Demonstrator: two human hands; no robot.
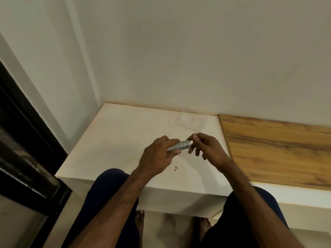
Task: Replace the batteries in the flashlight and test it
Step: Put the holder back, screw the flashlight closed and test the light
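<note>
A small silver flashlight (180, 145) is held above the white table (114, 140), its wide head pointing right. My left hand (159, 154) is wrapped around its narrow body, which is mostly hidden in the fist. My right hand (206, 145) pinches the rim of the flashlight's head with thumb and forefinger, the other fingers spread below. No loose batteries are visible.
A clear plastic container (190, 119) lies at the back of the table near the wall. A wooden shelf (275, 149) adjoins the table on the right. Small dark specks (176, 168) lie near the front edge. My knees and bare feet are below.
</note>
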